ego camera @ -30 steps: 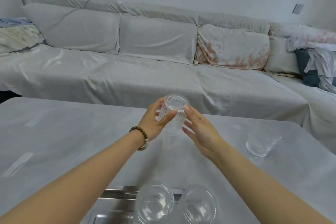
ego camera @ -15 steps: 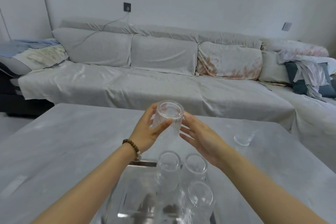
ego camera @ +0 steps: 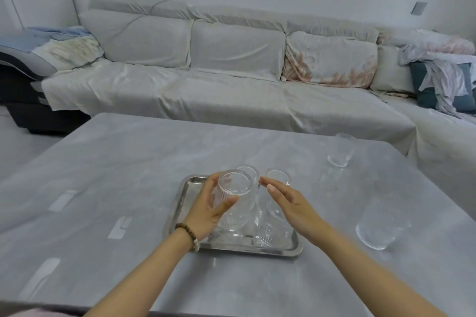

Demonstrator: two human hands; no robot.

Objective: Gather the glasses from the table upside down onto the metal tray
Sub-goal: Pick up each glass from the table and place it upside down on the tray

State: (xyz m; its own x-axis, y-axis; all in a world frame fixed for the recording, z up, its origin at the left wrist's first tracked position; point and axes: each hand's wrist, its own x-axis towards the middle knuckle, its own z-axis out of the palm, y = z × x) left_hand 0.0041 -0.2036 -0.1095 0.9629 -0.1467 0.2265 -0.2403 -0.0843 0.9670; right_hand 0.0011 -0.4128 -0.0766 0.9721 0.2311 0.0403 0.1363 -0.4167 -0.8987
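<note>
your left hand (ego camera: 206, 210) fingers wrap the inverted ribbed glass (ego camera: 233, 203) over the tray (ego camera: 180, 203) left half; right hand (ego camera: 288, 204) flat, fingers together, just beside.

Nothing readable anywhere here, honestly. No labels, brands, numbers or signs show on anything in the room; every surface in view is plain and unmarked as far as I can see.

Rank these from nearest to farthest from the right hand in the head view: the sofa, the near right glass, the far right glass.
From the right hand:
1. near right glass, on the table, to its right.
2. far right glass, near the table's back edge.
3. sofa, beyond the table.
</note>
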